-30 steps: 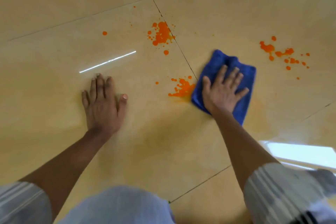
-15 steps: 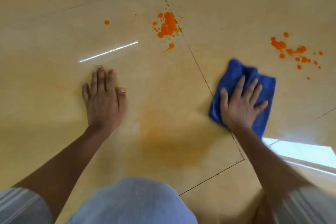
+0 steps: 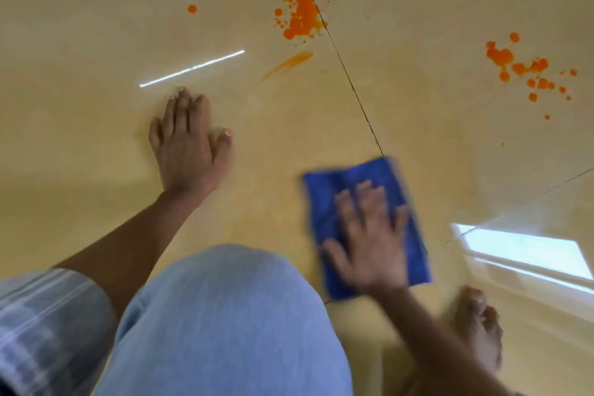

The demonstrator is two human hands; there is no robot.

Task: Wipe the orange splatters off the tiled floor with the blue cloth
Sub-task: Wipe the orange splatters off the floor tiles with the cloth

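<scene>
My right hand (image 3: 369, 238) lies flat on the folded blue cloth (image 3: 328, 190), pressing it against the beige tiled floor (image 3: 96, 10) close to my knee; both are motion-blurred. My left hand (image 3: 188, 141) rests palm-down on the floor, fingers together, holding nothing. A dense orange splatter (image 3: 300, 14) sits far ahead beside a tile joint, with a smeared orange streak (image 3: 287, 64) just below it and a lone orange drop (image 3: 192, 9) to its left. A second group of orange splatters (image 3: 527, 69) lies at the far right.
My knee in light blue trousers (image 3: 225, 325) fills the lower middle. A bare foot (image 3: 479, 328) rests on the floor at the lower right. A dark tile joint (image 3: 350, 80) runs diagonally down to the cloth. A bright window reflection (image 3: 520, 249) shines on the right.
My right hand has dragged the blue cloth back toward my knee and to the left. The splatter near the joint is gone, the small drop is smeared into a streak. My left hand stays planted.
</scene>
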